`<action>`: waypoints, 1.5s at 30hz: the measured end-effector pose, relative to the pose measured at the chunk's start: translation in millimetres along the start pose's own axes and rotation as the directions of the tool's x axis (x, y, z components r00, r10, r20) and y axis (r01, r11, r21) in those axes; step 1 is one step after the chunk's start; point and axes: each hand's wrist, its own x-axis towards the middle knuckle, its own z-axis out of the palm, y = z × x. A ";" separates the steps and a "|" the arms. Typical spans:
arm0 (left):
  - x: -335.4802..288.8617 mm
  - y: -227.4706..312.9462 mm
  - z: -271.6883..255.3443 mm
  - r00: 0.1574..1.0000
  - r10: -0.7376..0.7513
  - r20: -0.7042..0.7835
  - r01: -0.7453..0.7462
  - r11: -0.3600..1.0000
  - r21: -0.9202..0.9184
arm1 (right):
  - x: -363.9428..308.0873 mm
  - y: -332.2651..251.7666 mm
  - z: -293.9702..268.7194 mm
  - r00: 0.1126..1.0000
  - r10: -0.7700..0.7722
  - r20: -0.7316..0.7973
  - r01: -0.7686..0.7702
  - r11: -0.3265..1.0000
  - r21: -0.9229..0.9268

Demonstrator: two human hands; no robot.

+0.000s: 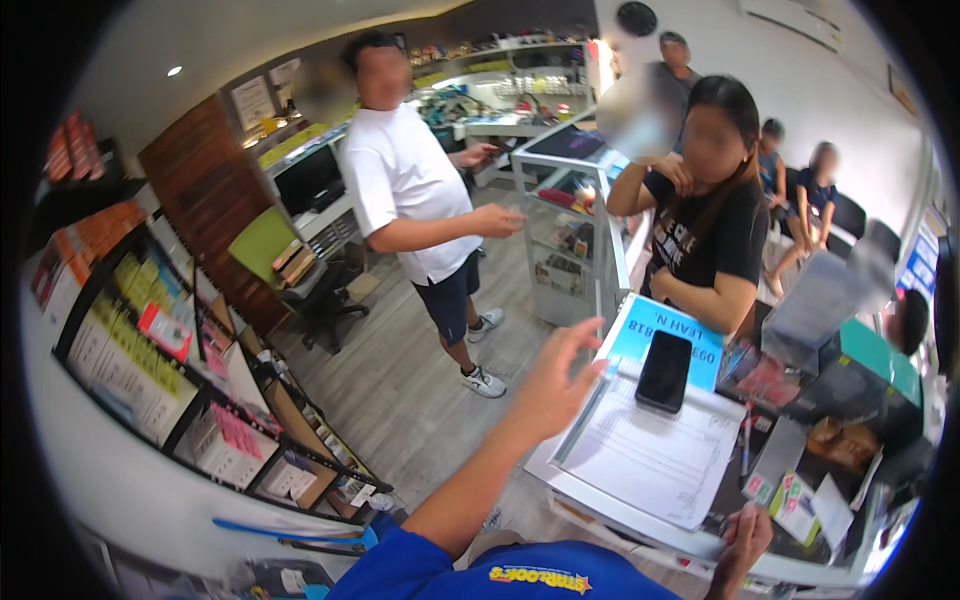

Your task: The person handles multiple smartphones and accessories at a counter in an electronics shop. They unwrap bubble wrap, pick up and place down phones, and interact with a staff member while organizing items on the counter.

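My left hand point(556, 385) is raised beside the left edge of the glass counter point(560, 470), its fingers spread and nothing in them. My right hand point(746, 538) is at the counter's near edge with its fingers curled in; what they hold, if anything, is hidden. Between the two hands lies an open pad of lined paper forms point(650, 455) with writing on it. A black smartphone point(664, 370) rests on the top of the pad, partly over a blue printed card point(640, 325). To the right of the pad lies a pen point(746, 440).
A person in a black shirt point(715, 220) leans on the counter's far side. Someone in a white shirt point(405, 180) stands to the left, holding a dark device. Small packets point(797, 508) and a teal-topped box point(880, 360) crowd the right. Shelves point(150, 350) line the left wall near an office chair point(265, 245).
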 end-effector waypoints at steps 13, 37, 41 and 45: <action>-102.8 -176.1 -170.7 0.958 -0.285 -0.015 0.266 0.910 -0.319 | -78.4 -125.1 113.1 0.793 -0.263 -0.550 0.263 0.961 -0.080; -280.6 293.7 238.6 -0.120 0.848 0.516 -0.276 0.471 -0.838 | -298.6 199.5 -152.1 0.534 0.638 -0.554 -0.101 0.699 0.708; -307.7 232.1 311.3 -0.041 0.243 0.969 -0.271 0.931 -0.245 | -322.5 249.0 -176.2 0.491 0.683 -0.540 -0.091 0.657 0.749; -338.1 93.6 331.9 -0.092 -0.130 0.987 -0.464 0.883 0.073 | -340.0 318.0 -187.9 0.440 0.746 -0.501 -0.232 0.633 0.739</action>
